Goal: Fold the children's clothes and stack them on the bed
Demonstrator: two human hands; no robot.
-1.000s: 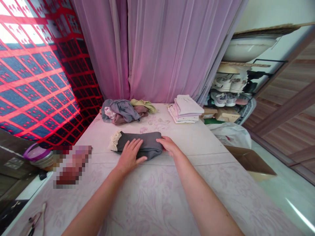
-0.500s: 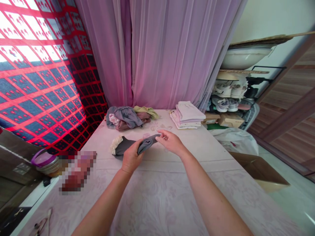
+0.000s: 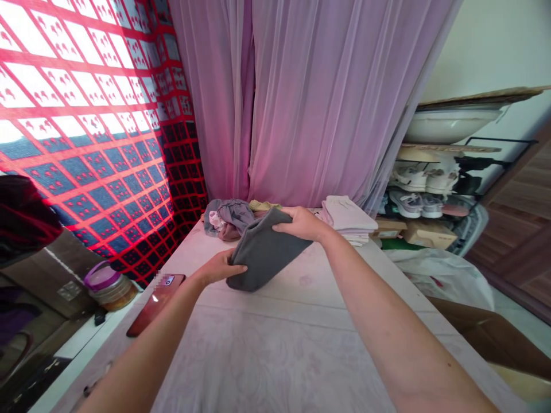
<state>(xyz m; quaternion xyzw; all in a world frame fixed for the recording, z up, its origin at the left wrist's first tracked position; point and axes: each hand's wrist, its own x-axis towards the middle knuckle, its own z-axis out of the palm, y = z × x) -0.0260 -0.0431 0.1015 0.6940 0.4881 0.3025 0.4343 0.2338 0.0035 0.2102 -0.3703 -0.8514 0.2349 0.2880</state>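
Note:
A dark grey garment (image 3: 269,252) is stretched between my two hands above the table, its cloth spread into a flat panel. My left hand (image 3: 219,267) pinches its lower left edge, thumb on the near side. At the upper right edge, my right hand (image 3: 301,222) grips the cloth with the thumb in front and the fingers partly hidden behind. Just behind the garment lies a loose heap of clothes (image 3: 232,215) in grey, brown and green, partly covered by it. A neat stack of folded pale clothes (image 3: 349,215) sits to the right of my right hand.
A red phone (image 3: 157,304) lies near the table's (image 3: 241,344) left edge. Off that side stands a jar with a purple lid (image 3: 103,278). To the right are a cardboard box (image 3: 486,327), a plastic bag (image 3: 447,272) and a rack with shoes (image 3: 413,201). Purple curtains (image 3: 310,103) hang behind.
The grey garment, bunched and low before, is now raised and spread flat. My right hand has moved up and grips its far edge. The cream lace trim is out of sight. The view has shifted.

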